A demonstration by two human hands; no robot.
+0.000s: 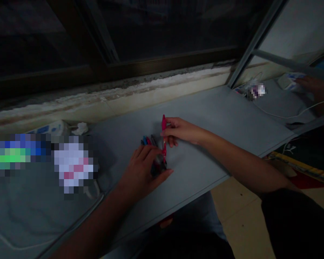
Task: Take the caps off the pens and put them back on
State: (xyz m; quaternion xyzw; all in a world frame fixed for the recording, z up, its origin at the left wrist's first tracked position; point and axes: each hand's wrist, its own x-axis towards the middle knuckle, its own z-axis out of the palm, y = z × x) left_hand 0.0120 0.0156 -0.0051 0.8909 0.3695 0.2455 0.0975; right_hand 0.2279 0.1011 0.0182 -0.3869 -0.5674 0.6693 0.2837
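Observation:
A pinkish-red pen [164, 124] stands nearly upright between the thumb and fingers of my right hand [178, 129]. Its lower end is beside the other pens, close to my left hand. My left hand [147, 162] curves around several pens [149, 139] with dark, blue and red ends, its thumb on the near side and its fingers over them. Their middles are mostly hidden under my fingers. Below both hands lies the grey tabletop [189, 162].
On the left stand a white power strip [55, 128], a blurred-out white item [73, 162] and a cable [27, 248]. A metal frame post [248, 57] rises at the right; beyond it another person's hand [310, 84] touches a white-and-blue object. A dark window [164, 32] borders the table's back.

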